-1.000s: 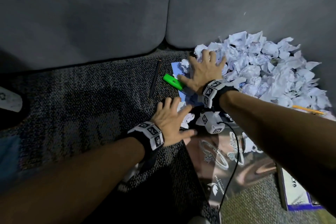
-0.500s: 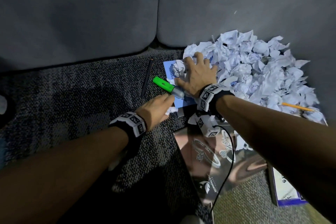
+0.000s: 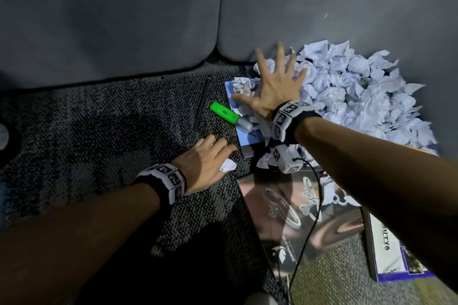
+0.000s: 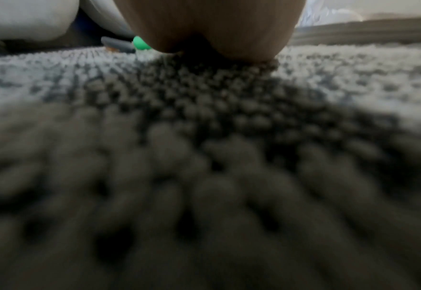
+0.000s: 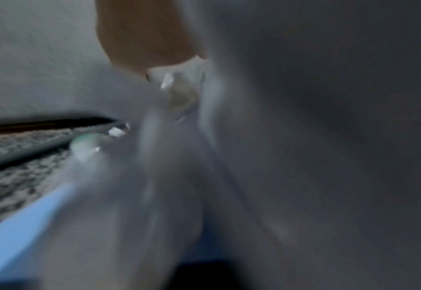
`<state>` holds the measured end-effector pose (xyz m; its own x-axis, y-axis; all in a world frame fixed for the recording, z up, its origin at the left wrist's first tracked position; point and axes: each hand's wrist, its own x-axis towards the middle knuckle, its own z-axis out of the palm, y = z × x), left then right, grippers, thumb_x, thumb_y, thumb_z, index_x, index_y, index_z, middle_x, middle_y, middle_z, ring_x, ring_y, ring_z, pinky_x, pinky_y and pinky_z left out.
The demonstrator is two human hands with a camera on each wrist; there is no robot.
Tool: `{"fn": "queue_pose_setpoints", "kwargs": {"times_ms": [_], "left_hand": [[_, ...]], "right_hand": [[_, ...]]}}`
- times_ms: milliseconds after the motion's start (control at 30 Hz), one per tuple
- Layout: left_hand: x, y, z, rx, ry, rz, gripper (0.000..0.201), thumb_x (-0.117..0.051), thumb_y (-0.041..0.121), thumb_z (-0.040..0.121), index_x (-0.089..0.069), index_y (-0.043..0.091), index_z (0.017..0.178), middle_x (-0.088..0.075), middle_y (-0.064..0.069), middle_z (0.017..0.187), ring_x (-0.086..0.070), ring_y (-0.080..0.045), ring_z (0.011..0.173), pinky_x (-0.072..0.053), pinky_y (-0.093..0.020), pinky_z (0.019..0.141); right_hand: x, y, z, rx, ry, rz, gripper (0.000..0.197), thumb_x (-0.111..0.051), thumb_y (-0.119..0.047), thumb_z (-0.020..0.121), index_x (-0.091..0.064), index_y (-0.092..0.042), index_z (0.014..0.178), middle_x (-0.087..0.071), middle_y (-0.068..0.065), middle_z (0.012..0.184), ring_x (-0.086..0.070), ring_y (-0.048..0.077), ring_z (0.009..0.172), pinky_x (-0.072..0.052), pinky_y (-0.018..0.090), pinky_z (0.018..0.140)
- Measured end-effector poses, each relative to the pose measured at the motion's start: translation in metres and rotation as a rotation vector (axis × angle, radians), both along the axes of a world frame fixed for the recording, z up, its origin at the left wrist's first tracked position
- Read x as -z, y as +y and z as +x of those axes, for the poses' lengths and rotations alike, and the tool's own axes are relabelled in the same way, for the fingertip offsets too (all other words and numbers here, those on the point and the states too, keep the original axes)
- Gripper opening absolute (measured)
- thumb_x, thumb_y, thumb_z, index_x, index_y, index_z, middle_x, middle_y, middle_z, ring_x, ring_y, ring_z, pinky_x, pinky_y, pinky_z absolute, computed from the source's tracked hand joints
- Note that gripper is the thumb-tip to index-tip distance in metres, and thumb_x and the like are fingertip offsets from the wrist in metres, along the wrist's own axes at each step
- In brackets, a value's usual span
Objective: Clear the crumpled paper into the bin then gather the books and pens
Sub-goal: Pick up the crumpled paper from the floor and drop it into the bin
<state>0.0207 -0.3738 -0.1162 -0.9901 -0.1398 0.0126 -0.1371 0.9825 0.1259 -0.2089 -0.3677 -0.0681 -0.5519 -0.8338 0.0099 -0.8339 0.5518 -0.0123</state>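
A grey sofa (image 3: 111,20) fills the far side, two cushions meeting at a dark seam that curves down to the floor. Below it lies a speckled dark-grey carpet (image 3: 99,119) of looped pile, paler and more beige toward the near right corner. The light is dim, with deep shadow across the near carpet and along the sofa's lower edge.

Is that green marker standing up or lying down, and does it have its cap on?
Lying down: the green highlighter rests flat on the carpet, its grey end on a light blue book. Whether that end is a cap, I cannot tell.
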Motion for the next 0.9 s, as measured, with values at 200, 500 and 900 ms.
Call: {"fn": "queue_pose_setpoints", "kwargs": {"times_ms": [200, 500, 900], "left_hand": [[0.009, 0.000, -0.003, -0.011, 0.039, -0.032, 0.057, -0.035, 0.057, 0.082, -0.058, 0.014, 0.112, -0.053, -0.001, 0.096, -0.051, -0.021, 0.080, -0.045, -0.033, 0.063], [0.008, -0.001, -0.003, -0.016, 0.025, 0.002, 0.047, -0.037, 0.055, 0.083, -0.059, 0.016, 0.100, -0.053, -0.002, 0.091, -0.051, -0.022, 0.078, -0.044, -0.034, 0.061], [-0.014, 0.002, -0.022, -0.119, -0.234, 0.070, 0.026, -0.061, 0.018, 0.083, -0.047, 0.010, 0.103, -0.053, -0.012, 0.103, -0.053, -0.032, 0.096, -0.047, -0.041, 0.076]], "right_hand": [[0.018, -0.010, 0.004, -0.005, -0.004, 0.204, 0.111, -0.028, -0.099, 0.052, -0.015, -0.043, 0.146, 0.002, 0.012, 0.160, -0.028, 0.051, 0.134, -0.022, 0.069, 0.104], [0.020, -0.003, 0.006, -0.015, 0.071, 0.069, 0.040, -0.048, -0.050, 0.087, -0.040, -0.027, 0.118, -0.026, 0.013, 0.140, -0.058, 0.037, 0.090, -0.048, 0.050, 0.081], [-0.003, 0.008, -0.025, 0.045, -0.289, -0.162, 0.034, -0.054, -0.017, 0.089, -0.048, -0.011, 0.123, -0.049, 0.018, 0.116, -0.053, 0.027, 0.087, -0.042, 0.032, 0.075]]}}
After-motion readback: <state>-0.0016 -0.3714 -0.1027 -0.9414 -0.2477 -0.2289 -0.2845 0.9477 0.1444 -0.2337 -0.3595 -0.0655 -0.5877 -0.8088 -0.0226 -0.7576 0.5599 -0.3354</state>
